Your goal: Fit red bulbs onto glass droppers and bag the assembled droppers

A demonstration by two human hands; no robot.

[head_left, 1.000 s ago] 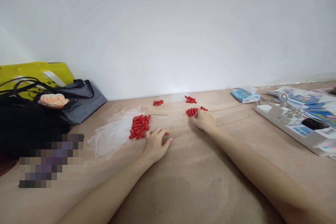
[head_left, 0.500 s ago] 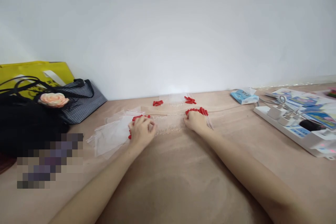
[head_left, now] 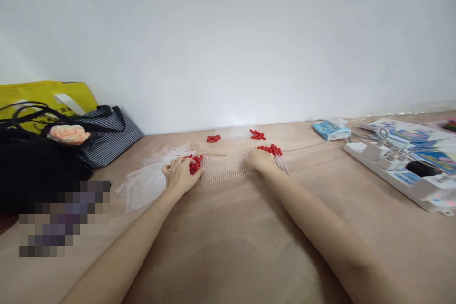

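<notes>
My left hand (head_left: 180, 174) rests at a pile of small red caps (head_left: 195, 165), its fingers apart around the pile's left and near sides. To its right lies a row of thin clear tubes (head_left: 226, 168), side by side on the table. My right hand (head_left: 262, 160) is at the right end of this row, fingers curled and pressed together; what they hold is hidden. Just beyond and right of it, several tubes with red caps on their ends (head_left: 275, 151) lie together.
Clear plastic bags (head_left: 146, 183) lie left of the caps. Farther back are two small groups of red caps (head_left: 213, 138) and more clear tubes (head_left: 238, 134). A tissue pack (head_left: 331, 130), a power strip (head_left: 395, 175) and printed packets (head_left: 415, 135) stand right; bags (head_left: 110, 135) are left.
My left hand has moved left and its fingers have spread, uncovering more of the red caps. My right hand has shifted slightly left and up, staying curled.
</notes>
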